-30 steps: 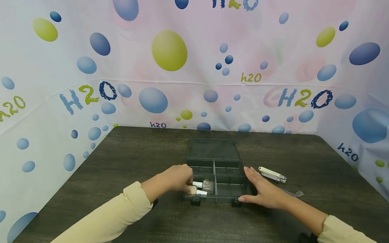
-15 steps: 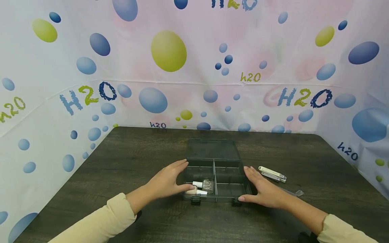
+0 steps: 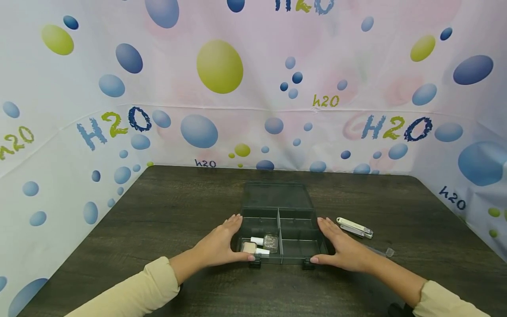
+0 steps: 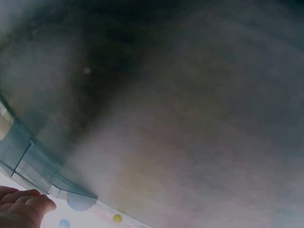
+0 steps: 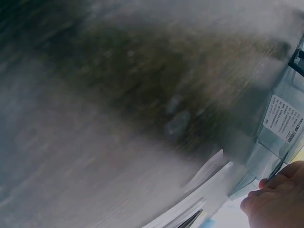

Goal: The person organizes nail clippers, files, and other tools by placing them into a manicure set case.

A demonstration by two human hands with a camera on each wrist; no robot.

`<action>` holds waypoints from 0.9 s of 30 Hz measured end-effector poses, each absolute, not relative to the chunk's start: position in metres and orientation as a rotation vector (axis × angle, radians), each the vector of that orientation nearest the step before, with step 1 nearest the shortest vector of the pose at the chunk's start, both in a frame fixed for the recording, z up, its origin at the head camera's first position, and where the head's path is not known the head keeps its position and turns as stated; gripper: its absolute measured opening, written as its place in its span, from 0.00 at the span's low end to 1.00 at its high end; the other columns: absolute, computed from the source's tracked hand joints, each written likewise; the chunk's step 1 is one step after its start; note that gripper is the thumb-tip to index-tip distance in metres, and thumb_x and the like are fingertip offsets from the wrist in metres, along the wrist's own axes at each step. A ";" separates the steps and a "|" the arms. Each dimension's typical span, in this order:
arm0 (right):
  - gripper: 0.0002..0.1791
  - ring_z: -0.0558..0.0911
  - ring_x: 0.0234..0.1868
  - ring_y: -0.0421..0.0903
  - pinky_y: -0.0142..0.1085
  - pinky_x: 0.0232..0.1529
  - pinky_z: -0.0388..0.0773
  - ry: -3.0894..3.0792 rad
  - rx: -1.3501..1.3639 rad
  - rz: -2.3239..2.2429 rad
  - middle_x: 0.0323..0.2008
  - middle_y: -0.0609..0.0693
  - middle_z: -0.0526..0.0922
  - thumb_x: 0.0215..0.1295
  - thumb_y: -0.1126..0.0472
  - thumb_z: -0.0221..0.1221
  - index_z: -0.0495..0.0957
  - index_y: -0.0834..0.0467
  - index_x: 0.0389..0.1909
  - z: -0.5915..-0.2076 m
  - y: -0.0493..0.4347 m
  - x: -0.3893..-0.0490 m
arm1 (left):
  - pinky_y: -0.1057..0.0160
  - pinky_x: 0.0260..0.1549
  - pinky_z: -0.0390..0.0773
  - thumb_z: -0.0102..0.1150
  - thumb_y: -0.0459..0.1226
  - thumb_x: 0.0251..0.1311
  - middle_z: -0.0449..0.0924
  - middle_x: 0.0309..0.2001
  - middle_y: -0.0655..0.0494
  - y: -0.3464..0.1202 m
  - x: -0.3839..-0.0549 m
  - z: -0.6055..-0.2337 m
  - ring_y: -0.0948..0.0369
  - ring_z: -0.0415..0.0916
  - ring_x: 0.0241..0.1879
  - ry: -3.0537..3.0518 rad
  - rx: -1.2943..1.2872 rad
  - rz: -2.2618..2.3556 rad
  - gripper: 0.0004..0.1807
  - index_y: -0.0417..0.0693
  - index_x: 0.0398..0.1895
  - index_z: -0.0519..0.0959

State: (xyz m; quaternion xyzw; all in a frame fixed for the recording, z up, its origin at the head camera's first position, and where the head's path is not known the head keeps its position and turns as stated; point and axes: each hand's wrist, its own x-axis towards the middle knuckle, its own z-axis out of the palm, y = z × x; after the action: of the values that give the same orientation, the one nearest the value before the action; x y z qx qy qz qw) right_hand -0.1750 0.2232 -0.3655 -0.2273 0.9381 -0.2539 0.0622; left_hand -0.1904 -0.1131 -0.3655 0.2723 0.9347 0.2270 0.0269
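A dark translucent divided box (image 3: 299, 248) stands with its lid (image 3: 277, 196) folded back. Two small white-capped bottles, which look like nail polish, lie in its front left compartment: a glittery clear bottle (image 3: 271, 242) and a beige bottle (image 3: 249, 247). My left hand (image 3: 215, 246) rests along the box's left side, fingers extended, thumb at the front left latch. On the right side, my right hand (image 3: 342, 248) touches the wall with straight fingers, its thumb by the front right latch (image 3: 307, 263). In the right wrist view a printed label (image 5: 283, 118) shows on the box's side.
Right of the box lies a cream and silver nail clipper (image 3: 354, 227). Behind my right hand a thin item with a clear tip (image 3: 390, 252) is partly hidden. The dark wooden table (image 3: 190, 189) ends at a bubble-printed curtain (image 3: 253, 88).
My left hand has let go of the beige bottle inside the compartment, drawn back left, and settled on the box's left side and front latch. My right hand has stayed put.
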 end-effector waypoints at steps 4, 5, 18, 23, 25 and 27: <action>0.58 0.44 0.70 0.70 0.67 0.62 0.50 2.839 -0.695 -0.769 0.70 0.70 0.45 0.52 0.36 0.61 0.46 0.69 0.70 -0.366 0.223 -0.175 | 0.42 0.63 0.60 0.64 0.61 0.45 0.53 0.70 0.38 -0.114 -0.190 -0.366 0.44 0.50 0.70 2.875 0.830 0.730 0.56 0.32 0.68 0.56; 0.58 0.44 0.70 0.70 0.67 0.62 0.50 2.836 -0.695 -0.773 0.70 0.70 0.45 0.53 0.37 0.61 0.46 0.69 0.70 -0.366 0.223 -0.175 | 0.41 0.63 0.60 0.64 0.61 0.45 0.53 0.70 0.37 -0.114 -0.190 -0.366 0.44 0.50 0.70 2.871 0.827 0.737 0.56 0.32 0.68 0.56; 0.44 0.76 0.53 0.65 0.49 0.44 0.78 3.041 -0.822 -0.903 0.65 0.71 0.59 0.56 0.51 0.64 0.56 0.65 0.69 -0.355 0.244 -0.173 | 0.41 0.63 0.60 0.63 0.62 0.46 0.55 0.69 0.38 -0.114 -0.192 -0.368 0.44 0.51 0.70 2.856 0.814 0.732 0.56 0.33 0.68 0.56; 0.32 0.80 0.50 0.54 0.48 0.41 0.80 3.292 -0.900 -0.960 0.53 0.63 0.78 0.49 0.61 0.68 0.73 0.64 0.57 -0.360 0.257 -0.165 | 0.41 0.63 0.60 0.63 0.61 0.46 0.55 0.69 0.38 -0.115 -0.193 -0.369 0.44 0.50 0.70 2.848 0.812 0.737 0.56 0.33 0.69 0.56; 0.27 0.82 0.47 0.42 0.44 0.38 0.81 3.357 -0.865 -0.975 0.47 0.58 0.82 0.47 0.62 0.69 0.78 0.63 0.51 -0.365 0.261 -0.160 | 0.41 0.63 0.60 0.63 0.62 0.46 0.54 0.70 0.38 -0.115 -0.193 -0.369 0.44 0.50 0.70 2.843 0.811 0.739 0.56 0.33 0.69 0.56; 0.23 0.80 0.43 0.32 0.38 0.35 0.81 3.389 -0.827 -0.977 0.42 0.53 0.84 0.45 0.63 0.70 0.81 0.61 0.46 -0.370 0.266 -0.155 | 0.41 0.63 0.59 0.63 0.62 0.46 0.54 0.70 0.38 -0.115 -0.193 -0.369 0.44 0.50 0.70 2.843 0.814 0.737 0.56 0.33 0.69 0.56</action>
State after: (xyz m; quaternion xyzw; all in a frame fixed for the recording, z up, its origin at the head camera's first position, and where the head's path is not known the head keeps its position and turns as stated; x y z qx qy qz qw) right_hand -0.1550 0.2658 -0.3698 -0.2219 0.9086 -0.2618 -0.2381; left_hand -0.1930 -0.1152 -0.3694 0.2669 0.9318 0.2415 0.0471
